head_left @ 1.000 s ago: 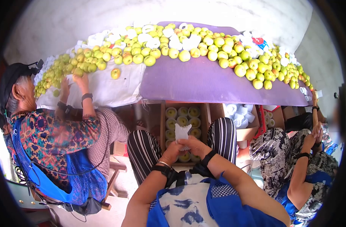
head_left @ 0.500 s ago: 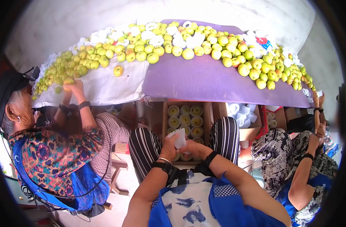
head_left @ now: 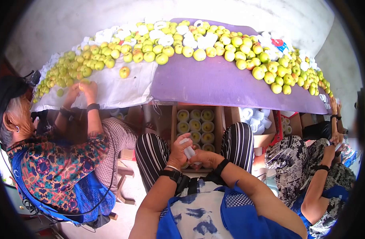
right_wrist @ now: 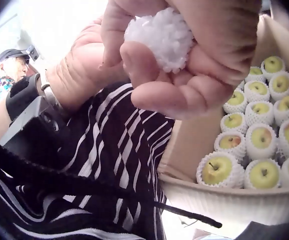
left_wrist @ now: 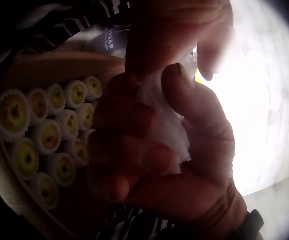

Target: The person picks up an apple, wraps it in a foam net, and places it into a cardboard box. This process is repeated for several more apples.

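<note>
Between the knees, the left hand [head_left: 177,153] curls its fingers and thumb round a white foam net [head_left: 188,150]. The right hand [head_left: 206,157] is close against it on the right. In the left wrist view the left hand [left_wrist: 199,135] grips the crumpled white foam [left_wrist: 167,125]. The right wrist view has the right hand [right_wrist: 204,60] with curled fingers round bunched white foam [right_wrist: 162,39]. Whether an apple is inside the foam cannot be seen. Beyond the hands, a cardboard box [right_wrist: 184,145] holds rows of green-yellow apples [right_wrist: 264,173] in foam nets.
Loose apples [head_left: 199,54] and white nets lie along the table with a purple mat [head_left: 230,87]. A box of white foam nets [head_left: 255,121] stands right of the knees. One person [head_left: 62,159] sits at the left, another [head_left: 310,171] at the right.
The white foam between the hands has gone from upright and spread to lower and more bunched, with the left fingers round it. The person at the left has both hands together by the apples.
</note>
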`<state>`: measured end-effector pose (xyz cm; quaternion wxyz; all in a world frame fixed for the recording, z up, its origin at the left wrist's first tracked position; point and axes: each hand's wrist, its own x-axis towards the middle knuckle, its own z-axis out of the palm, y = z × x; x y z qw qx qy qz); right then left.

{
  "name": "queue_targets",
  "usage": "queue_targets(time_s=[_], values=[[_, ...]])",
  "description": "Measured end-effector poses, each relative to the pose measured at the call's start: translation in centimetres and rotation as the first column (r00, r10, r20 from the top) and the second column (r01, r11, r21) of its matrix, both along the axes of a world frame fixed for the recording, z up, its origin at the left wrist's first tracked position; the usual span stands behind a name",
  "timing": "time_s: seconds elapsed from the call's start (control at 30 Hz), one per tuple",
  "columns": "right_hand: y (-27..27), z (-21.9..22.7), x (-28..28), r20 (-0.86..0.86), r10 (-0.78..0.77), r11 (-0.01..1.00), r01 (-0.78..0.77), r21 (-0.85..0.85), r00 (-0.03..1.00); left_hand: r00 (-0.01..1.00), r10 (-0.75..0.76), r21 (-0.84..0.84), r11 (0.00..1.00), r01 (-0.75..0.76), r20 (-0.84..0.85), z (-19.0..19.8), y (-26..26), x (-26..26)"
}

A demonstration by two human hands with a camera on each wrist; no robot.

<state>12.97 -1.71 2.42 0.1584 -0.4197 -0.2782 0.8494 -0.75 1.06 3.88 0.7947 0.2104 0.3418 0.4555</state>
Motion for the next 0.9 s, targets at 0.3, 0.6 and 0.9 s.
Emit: queue_targets(time_s=[0.3, 0.6, 0.9], values=[[0.0, 0.1, -0.5, 0.35, 0.09, 0.964, -0.17, 0.205, 0.932, 0.977, 0.21, -0.064, 0.976, -0.207, 0.043, 0.0, 0.2, -0.3], [0.1, -2.1, -1.9, 0.78, -0.064, 0.639, -0.575, 0.511, 0.622, 0.926, 0.375, -0.13, 0.921, -0.367, 0.04, 1.1, 0.6, -0.6], [0.1, -5.9, -1.8, 0.79, -0.251, 0.611, -0.542, 0.577, 0.559, 0.873, 0.146, 0.525, 0.84, 0.139, -0.465, 1.4, -2.4, 0.9]])
